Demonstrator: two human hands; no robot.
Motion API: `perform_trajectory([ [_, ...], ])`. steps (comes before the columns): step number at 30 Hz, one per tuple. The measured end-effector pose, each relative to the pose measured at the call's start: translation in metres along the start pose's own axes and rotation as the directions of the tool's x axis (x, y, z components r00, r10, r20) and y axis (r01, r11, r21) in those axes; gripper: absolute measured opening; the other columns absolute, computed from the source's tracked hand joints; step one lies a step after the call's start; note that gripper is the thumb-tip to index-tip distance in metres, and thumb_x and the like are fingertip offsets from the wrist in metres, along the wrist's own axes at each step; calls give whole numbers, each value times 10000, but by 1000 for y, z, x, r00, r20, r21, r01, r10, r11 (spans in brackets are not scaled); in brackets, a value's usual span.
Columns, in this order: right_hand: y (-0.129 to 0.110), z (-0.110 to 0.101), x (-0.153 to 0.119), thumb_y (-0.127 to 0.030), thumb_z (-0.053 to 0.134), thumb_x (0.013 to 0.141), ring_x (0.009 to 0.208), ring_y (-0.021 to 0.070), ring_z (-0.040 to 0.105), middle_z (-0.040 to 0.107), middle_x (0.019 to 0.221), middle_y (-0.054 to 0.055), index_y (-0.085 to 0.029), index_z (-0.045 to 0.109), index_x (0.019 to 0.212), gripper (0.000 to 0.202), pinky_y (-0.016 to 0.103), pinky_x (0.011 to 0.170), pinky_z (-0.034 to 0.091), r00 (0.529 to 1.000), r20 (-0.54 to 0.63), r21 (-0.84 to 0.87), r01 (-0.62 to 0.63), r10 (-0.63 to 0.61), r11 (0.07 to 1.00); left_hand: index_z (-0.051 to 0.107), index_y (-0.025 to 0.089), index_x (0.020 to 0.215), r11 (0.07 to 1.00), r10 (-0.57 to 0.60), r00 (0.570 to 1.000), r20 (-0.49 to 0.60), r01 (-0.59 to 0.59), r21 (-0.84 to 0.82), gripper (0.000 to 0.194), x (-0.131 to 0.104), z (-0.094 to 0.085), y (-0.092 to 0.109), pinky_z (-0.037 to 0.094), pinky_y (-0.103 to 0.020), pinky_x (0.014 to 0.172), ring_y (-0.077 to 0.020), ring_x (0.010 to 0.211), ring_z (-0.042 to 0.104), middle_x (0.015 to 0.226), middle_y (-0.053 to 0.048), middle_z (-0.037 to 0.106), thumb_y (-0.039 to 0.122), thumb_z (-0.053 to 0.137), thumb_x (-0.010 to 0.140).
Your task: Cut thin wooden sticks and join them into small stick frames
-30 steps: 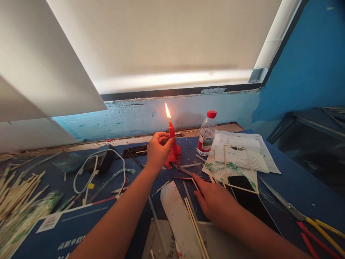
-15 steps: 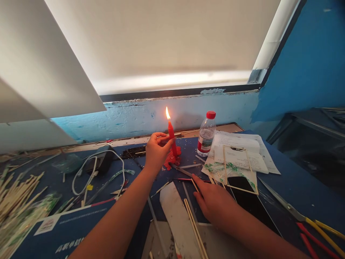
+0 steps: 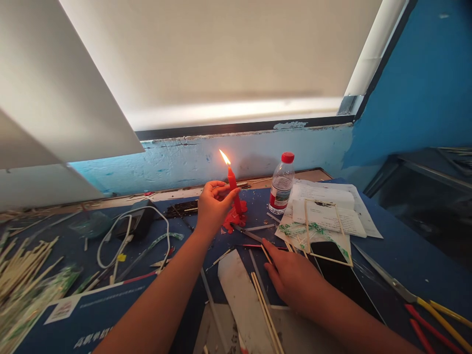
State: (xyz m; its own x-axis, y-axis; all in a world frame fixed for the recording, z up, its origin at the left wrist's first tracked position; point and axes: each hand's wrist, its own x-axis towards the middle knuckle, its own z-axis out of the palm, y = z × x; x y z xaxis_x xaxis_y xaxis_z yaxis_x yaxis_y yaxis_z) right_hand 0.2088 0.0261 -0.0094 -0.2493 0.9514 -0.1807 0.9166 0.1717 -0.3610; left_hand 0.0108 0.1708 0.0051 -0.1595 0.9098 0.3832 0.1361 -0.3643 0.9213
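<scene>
My left hand [image 3: 216, 206] is closed on a lit red candle [image 3: 233, 184], pinching it between thumb and fingers at mid-height. The candle leans a little to the left, and its lower end stands in a puddle of red wax [image 3: 232, 219]. In my right hand [image 3: 291, 268] is a thin grey blade-like strip [image 3: 248, 234], its tip touching or very near the edge of the wax. A short wooden stick [image 3: 265, 253] also shows at the right fingers; whether it is gripped I cannot tell.
A water bottle [image 3: 282, 184] stands behind printed papers [image 3: 324, 201]. A square stick frame [image 3: 342, 221] lies over a phone [image 3: 346, 280]. Scissors [image 3: 394, 285] lie at right. Wooden sticks [image 3: 25, 268], a white cable [image 3: 166, 221] and a blue book [image 3: 84, 314] are left.
The candle's top has tipped slightly to the left, and its flame slants further left. My right hand and the grey strip stay almost in place.
</scene>
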Motion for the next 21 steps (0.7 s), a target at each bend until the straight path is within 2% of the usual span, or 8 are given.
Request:
perform_trajectory([
  [5, 0, -1, -1, -290, 418, 1014, 1019, 360, 748, 761, 1206, 203, -137, 412, 1587, 593, 447, 843, 546, 1000, -1, 1, -1, 1, 1000, 562, 214, 1004, 1000, 12, 1000, -3, -12, -17, 457, 2, -1, 2, 590, -349, 735, -242, 850, 768, 963, -104, 785, 439, 857, 736],
  [8, 0, -1, -1, -288, 421, 1013, 1026, 358, 747, 763, 1203, 202, -141, 418, 1585, 591, 444, 848, 545, 1000, -4, 3, -1, 1, 1000, 549, 217, 1007, 999, 36, 998, -46, -37, -16, 419, 4, -2, 2, 588, -341, 750, -229, 870, 754, 953, -89, 762, 467, 807, 790],
  [11, 0, -1, -1, -291, 417, 1017, 1036, 350, 747, 760, 1211, 205, -140, 425, 1581, 584, 434, 853, 544, 1000, -6, 5, 1, -1, 1000, 568, 222, 994, 998, 61, 991, -121, -61, 4, 334, 5, -4, 4, 574, -322, 719, -207, 845, 720, 940, -68, 728, 528, 667, 902],
  [14, 0, -1, -1, -295, 419, 1016, 1009, 351, 752, 769, 1186, 200, -144, 420, 1584, 587, 433, 836, 547, 1000, -5, 4, 0, 0, 1000, 588, 228, 877, 997, 68, 978, -199, -62, 37, 325, 5, -8, 6, 540, -304, 667, -174, 716, 662, 868, -38, 698, 527, 520, 987],
  [17, 0, -1, -1, -295, 424, 1015, 1017, 358, 748, 767, 1191, 198, -146, 413, 1588, 593, 439, 837, 548, 1000, -8, 4, -1, 1, 1000, 615, 219, 788, 995, 71, 969, -238, -54, 79, 306, 5, -11, 8, 513, -302, 664, -171, 676, 636, 799, -28, 700, 452, 554, 978],
  [21, 0, -1, -2, -300, 416, 1017, 985, 365, 753, 774, 1168, 191, -146, 410, 1591, 594, 451, 808, 557, 1000, -10, 9, 3, -3, 1000, 699, 196, 805, 992, 61, 977, -206, -37, 120, 268, 6, -13, 7, 520, -306, 677, -195, 733, 681, 827, -48, 750, 401, 615, 955],
])
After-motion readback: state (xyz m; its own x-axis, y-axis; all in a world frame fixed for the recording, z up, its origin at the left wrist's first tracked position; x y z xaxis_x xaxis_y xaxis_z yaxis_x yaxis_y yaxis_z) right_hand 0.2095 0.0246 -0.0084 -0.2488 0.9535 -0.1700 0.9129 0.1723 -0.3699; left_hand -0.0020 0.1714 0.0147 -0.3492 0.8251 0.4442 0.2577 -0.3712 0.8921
